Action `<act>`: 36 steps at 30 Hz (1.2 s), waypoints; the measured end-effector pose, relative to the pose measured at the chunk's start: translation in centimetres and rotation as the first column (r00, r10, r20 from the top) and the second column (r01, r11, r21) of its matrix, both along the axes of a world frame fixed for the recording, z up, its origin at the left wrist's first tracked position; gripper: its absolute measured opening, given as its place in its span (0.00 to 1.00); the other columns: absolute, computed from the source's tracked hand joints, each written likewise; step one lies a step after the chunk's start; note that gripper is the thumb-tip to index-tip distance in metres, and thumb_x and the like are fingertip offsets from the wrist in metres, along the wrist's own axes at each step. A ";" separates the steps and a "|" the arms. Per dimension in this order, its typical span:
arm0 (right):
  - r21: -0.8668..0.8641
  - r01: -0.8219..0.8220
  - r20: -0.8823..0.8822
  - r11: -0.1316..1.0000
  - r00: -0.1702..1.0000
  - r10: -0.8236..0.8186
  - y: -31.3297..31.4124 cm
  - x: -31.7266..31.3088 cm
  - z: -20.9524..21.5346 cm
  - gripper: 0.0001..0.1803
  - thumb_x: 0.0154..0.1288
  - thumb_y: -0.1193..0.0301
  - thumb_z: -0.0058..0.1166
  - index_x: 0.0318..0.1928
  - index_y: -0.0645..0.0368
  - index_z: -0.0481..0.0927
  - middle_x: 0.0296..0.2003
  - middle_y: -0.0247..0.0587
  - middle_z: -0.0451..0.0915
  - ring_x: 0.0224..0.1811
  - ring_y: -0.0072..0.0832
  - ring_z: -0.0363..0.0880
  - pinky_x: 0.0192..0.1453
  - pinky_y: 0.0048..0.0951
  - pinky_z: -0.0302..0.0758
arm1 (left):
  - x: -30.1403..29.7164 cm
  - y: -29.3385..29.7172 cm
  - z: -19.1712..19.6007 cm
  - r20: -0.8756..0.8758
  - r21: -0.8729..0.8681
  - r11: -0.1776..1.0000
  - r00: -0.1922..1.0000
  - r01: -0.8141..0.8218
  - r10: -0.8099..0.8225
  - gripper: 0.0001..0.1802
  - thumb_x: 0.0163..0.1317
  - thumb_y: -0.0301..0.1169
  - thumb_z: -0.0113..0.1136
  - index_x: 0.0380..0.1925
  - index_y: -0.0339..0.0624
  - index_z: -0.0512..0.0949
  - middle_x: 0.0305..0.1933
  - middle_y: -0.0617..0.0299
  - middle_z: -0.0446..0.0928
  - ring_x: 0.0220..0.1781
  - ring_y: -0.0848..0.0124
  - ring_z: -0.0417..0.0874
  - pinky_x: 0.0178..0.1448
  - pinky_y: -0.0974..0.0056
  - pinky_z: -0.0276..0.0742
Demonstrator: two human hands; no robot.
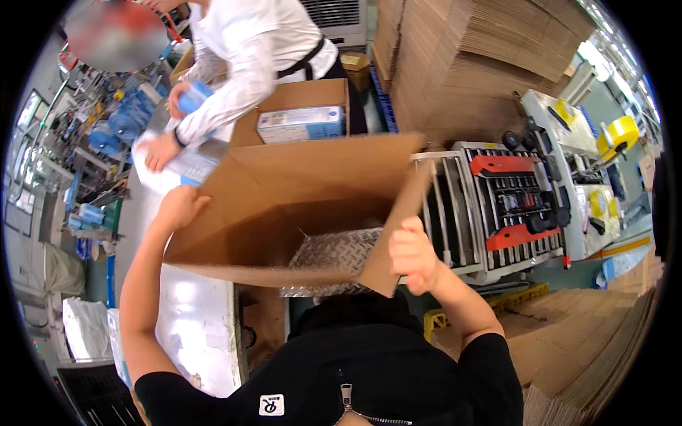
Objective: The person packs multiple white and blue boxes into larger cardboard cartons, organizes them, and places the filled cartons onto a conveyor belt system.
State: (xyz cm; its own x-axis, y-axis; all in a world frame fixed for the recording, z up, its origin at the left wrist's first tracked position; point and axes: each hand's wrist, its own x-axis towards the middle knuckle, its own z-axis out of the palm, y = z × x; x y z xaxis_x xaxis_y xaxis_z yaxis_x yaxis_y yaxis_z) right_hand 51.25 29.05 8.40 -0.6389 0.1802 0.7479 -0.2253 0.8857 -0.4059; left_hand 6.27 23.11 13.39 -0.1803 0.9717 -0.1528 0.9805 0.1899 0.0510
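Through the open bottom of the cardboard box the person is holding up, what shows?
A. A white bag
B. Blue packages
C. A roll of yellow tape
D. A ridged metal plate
D: the left hand and right hand hold the cardboard box open, and a ridged metal plate shows through its unclosed bottom.

At eleven o'clock a blurred patch [117, 34] covers the co-worker's head. The cardboard box [298, 206] hides the fingertips of both hands, left [181, 206] and right [412, 255], and most of the checker plate [334, 252]. Items on the shelves [106, 121] at ten o'clock are too small to tell. The flat cardboard stack [604, 341] runs off at four o'clock.
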 end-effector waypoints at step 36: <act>-0.988 0.156 0.139 -0.001 0.878 -0.458 4.4 35.4 -31.3 0.37 0.70 0.44 0.29 0.67 0.60 0.54 0.63 0.43 0.63 0.62 0.35 0.65 0.65 0.36 0.63 | 16.5 -0.9 -26.2 0.962 -0.265 0.963 -0.084 -0.055 0.260 0.26 0.64 0.35 0.51 0.59 0.35 0.62 0.52 0.54 0.73 0.52 0.68 0.76 0.57 0.64 0.71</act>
State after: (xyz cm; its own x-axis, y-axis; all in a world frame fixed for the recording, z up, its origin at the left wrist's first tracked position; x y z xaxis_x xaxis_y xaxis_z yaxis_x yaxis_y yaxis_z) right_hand 86.68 33.42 -22.93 -0.1948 0.9572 -0.2140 -0.2429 -0.2585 -0.9350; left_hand 22.75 22.23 -12.84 0.1141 0.8998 -0.4210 -0.1433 0.4343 0.8893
